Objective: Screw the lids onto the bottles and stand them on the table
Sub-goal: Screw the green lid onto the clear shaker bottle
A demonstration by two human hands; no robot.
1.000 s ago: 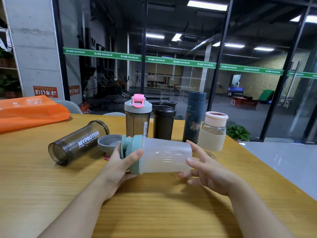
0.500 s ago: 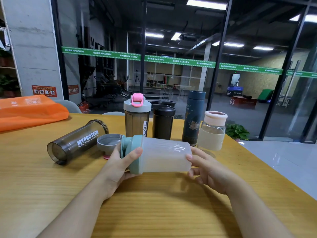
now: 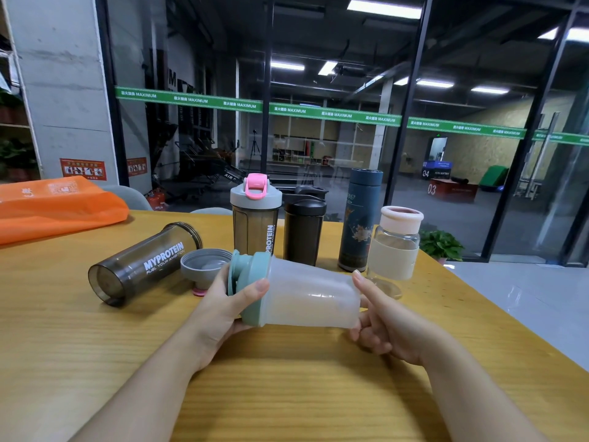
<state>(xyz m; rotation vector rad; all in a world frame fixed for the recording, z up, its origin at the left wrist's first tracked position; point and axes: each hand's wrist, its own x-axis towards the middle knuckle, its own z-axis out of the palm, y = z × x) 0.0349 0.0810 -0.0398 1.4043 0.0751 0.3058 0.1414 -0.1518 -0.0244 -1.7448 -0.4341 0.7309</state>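
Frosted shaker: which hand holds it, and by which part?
Both: the left hand grips the frosted shaker by its green lid; the right hand holds its base end.

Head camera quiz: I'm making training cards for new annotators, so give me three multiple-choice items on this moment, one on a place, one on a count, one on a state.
1. Where does the loose grey lid lie?
A. beside the lying dark shaker
B. on the orange bag
C. behind the blue flask

2. How many bottles stand upright on the table?
A. two
B. four
C. six

3. How is the frosted bottle?
A. standing, uncapped
B. held sideways, green lid on
C. lying untouched

Key: 1 A, it sits next to the dark shaker. 2 B, four stand at the back. 3 B, the left hand grips the green lid, the right hand its base.
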